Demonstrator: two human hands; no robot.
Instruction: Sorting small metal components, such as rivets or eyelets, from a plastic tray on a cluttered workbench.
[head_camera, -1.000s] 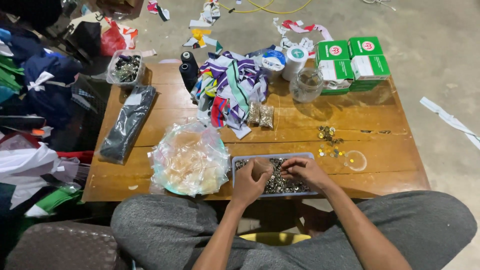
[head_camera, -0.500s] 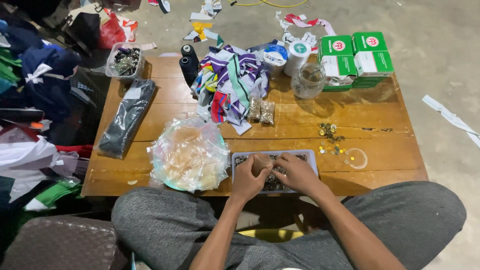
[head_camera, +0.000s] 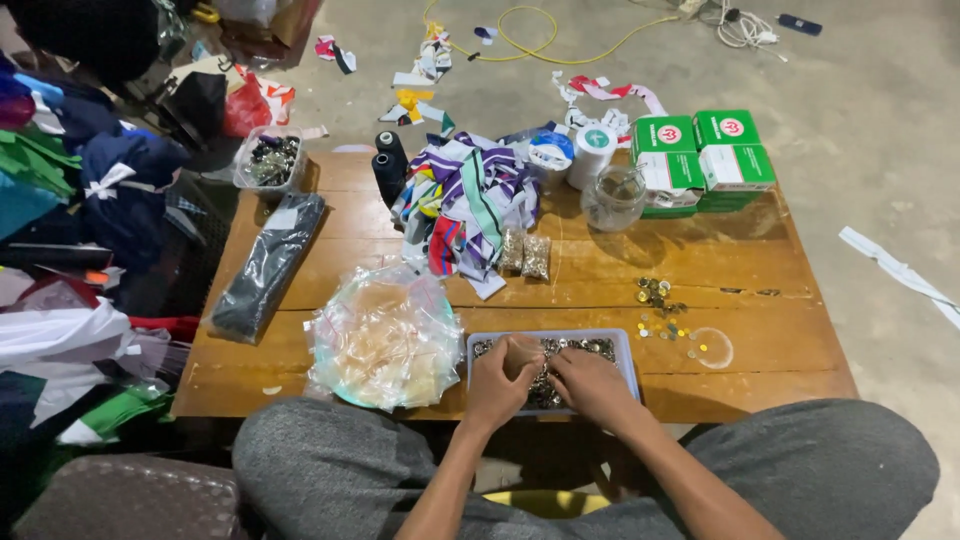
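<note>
Leftmost, at lower centre-left of the frame, a crumpled clear plastic bag (head_camera: 385, 338) hides whatever it holds. Just right of it sits a shallow grey tray (head_camera: 620, 345) of small metal pieces (head_camera: 575, 349) — too tiny to identify. Both hands cover most of it: the left hand (head_camera: 497, 383) curls as if pinching something, though its fingertips are hidden; the right hand (head_camera: 592, 384) lies beside it, fingers bent into the pieces — grip unclear.
</note>
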